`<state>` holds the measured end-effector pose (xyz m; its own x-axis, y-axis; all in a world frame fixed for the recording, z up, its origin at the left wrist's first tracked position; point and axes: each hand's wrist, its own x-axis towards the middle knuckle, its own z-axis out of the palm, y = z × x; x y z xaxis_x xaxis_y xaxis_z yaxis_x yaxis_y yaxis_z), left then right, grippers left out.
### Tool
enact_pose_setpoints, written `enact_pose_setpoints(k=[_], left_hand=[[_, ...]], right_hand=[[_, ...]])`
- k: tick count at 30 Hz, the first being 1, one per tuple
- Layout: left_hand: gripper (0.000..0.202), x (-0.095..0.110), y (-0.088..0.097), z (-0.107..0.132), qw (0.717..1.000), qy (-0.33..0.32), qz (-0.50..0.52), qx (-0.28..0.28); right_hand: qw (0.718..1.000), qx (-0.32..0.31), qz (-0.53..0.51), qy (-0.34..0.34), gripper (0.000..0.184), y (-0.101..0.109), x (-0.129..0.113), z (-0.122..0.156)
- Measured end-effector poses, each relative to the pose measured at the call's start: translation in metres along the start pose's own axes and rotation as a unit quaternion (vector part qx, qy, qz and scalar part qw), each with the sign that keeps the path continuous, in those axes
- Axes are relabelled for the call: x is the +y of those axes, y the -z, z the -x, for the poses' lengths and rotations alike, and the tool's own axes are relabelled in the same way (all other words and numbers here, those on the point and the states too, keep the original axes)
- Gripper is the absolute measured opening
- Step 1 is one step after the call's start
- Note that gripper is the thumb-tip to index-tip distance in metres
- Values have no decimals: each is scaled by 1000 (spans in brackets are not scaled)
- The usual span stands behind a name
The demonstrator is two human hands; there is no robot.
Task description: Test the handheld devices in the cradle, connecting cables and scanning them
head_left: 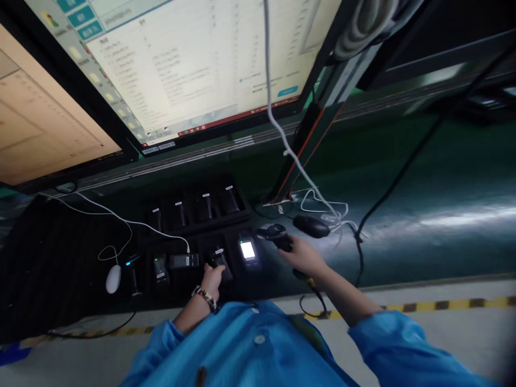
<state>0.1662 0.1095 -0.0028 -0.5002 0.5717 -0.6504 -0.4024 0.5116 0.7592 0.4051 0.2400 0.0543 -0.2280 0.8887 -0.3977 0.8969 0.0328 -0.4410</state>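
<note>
My left hand (212,282), with a beaded bracelet at the wrist, grips the top of a black handheld terminal (220,263) standing in a slot of a black multi-slot charging dock (237,224). My right hand (302,256) is closed around the handle of a black barcode scanner (276,235), whose head points toward the dock. Between my hands, a handheld terminal with a lit screen (247,251) sits in the dock. Several other dark terminals fill the remaining slots.
Two large monitors (189,64) hang above the dock. A white mouse (113,279) lies left of it, and a black mouse (311,226) lies right of the scanner among tangled white cables (322,204). A yellow-and-black taped edge (443,306) runs along the floor.
</note>
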Motion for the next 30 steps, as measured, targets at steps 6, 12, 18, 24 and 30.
enact_pose_setpoints(k=[6,12,18,24,30], left_hand=[[21,9,-1,-7,992,-35,-113,-51],[34,23,28,20,977,-143,-91,-126],[32,31,44,33,964,-198,-110,-139],[39,31,48,35,976,-165,-4,-140],[41,43,52,44,938,78,275,-197]], right_hand=[[942,-39,-271,195,45,0,-45,58],[923,-65,-337,173,49,-23,-71,86],[931,-30,-322,171,50,-21,-80,95],[989,-15,-110,95,62,-15,-68,78],[991,12,106,-82,68,-22,-38,5]])
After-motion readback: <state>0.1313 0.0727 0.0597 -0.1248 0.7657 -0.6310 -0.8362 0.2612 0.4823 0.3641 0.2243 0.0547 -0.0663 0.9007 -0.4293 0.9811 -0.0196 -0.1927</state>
